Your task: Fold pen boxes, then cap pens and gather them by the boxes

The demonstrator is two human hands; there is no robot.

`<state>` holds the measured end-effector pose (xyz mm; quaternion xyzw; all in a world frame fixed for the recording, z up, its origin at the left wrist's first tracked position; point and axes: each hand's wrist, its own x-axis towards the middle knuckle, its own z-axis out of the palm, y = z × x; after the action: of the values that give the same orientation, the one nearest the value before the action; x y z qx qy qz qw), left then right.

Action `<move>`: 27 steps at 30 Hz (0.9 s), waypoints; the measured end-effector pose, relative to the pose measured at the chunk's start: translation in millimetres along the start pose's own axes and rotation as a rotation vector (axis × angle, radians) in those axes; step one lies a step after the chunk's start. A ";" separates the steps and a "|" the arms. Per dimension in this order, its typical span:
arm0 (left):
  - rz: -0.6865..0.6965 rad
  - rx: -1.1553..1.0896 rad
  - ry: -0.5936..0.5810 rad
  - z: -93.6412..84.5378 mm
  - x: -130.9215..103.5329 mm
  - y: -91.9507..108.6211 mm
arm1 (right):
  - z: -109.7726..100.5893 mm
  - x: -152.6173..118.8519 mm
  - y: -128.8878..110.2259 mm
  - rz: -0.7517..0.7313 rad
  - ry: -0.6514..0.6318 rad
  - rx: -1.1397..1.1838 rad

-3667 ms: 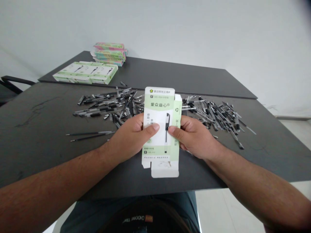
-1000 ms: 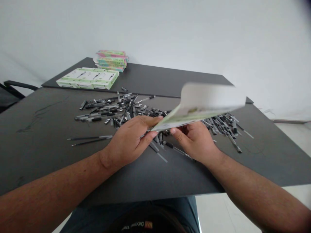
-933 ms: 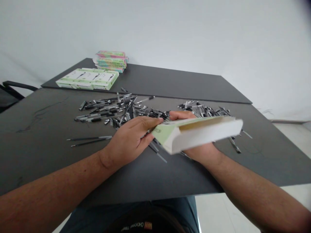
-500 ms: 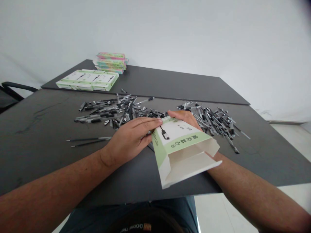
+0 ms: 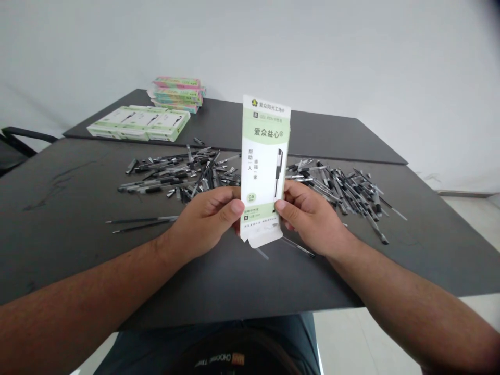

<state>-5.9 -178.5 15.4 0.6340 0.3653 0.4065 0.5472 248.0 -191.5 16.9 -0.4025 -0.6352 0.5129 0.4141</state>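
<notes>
The left fingers (image 5: 223, 195) and right fingers (image 5: 297, 189) pinch the lower sides of a pen box (image 5: 261, 172), upright above the counter (image 5: 203, 297), seemingly for shaping or inspection; tucking its loose bottom flap (image 5: 265, 239) would call for one hand steadying the walls.
</notes>
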 end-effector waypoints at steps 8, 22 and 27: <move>-0.099 -0.084 -0.005 3.0 4.4 -14.4 | 1.2 -3.8 0.1 0.081 0.015 -0.023; -0.238 -0.258 0.139 5.0 13.1 -8.5 | 0.8 -5.8 9.3 0.061 0.072 -0.020; -0.245 -0.383 0.187 1.3 18.0 -5.2 | -5.7 -12.8 15.8 -0.230 0.158 -0.291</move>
<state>2.5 -161.9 12.3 0.4294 0.4046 0.4558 0.6665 259.0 -199.3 0.6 -0.4221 -0.7098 0.3318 0.4559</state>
